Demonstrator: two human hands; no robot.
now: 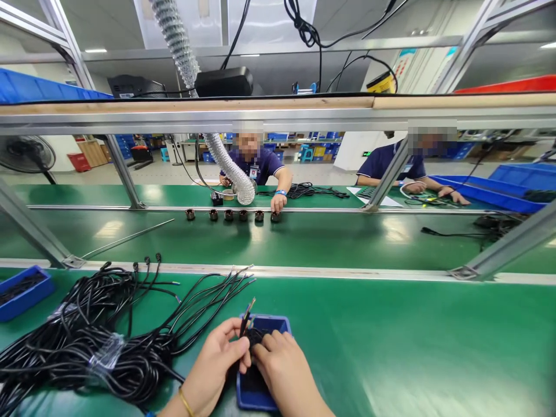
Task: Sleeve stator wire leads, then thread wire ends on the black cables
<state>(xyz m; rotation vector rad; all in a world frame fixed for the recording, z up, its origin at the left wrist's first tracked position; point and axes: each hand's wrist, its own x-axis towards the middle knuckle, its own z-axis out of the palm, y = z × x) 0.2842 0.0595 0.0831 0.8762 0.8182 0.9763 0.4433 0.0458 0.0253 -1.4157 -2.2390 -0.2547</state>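
Note:
My left hand (pixel 217 360) pinches a black cable (pixel 245 324) near its end, where thin coloured wires stick up beyond the fingertips. Beside it, my right hand (pixel 284 365) is lowered over a small blue bin (pixel 259 401) of small black parts (pixel 256 335). The right fingers are curled together at those parts, and their tips are hidden, so what they grip cannot be made out. To the left lies a big heap of coiled black cables (pixel 134 353), bundled with clear plastic wrap (pixel 106 352). Several loose cable ends (pixel 234 279) point towards the far edge.
Another blue bin (pixel 26 292) stands at the far left. Metal posts (pixel 512 243) and a rail (pixel 304 272) border the bench. Beyond, small dark round parts (pixel 228 215) line a green belt (pixel 339 237), one under a co-worker's hand (pixel 278 202). A second co-worker (pixel 386 165) sits right.

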